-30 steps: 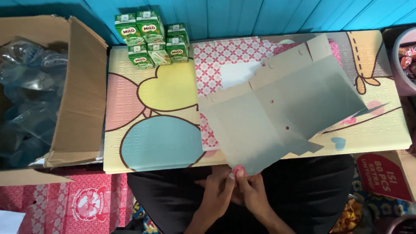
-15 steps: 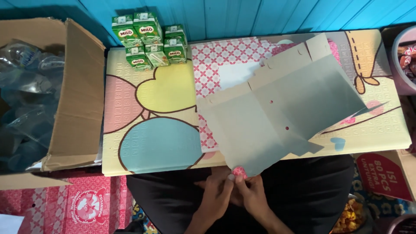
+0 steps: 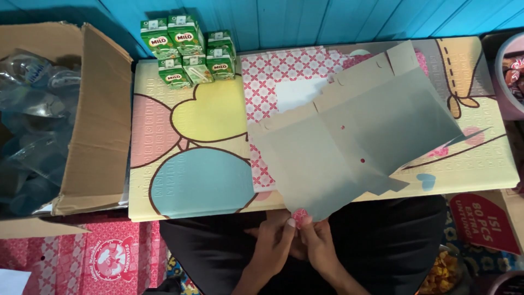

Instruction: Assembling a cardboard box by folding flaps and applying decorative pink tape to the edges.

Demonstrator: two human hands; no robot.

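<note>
I sit on the floor of what looks like a small home packing spot, not a factory. A cartoon-patterned foam mat (image 3: 207, 136) serves as my worktop against a blue plank wall (image 3: 327, 19). Green drink cartons (image 3: 188, 52) are stacked at its far edge, a cardboard box (image 3: 93, 125) of plastic bags stands beside it, and flat pink printed boxes (image 3: 109, 257) lie below.

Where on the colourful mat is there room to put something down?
The mat is bare on its left half, between the green drink cartons and the near edge, beside the cardboard box. The right half is crowded: the flat grey cardboard sheet covers it.
</note>
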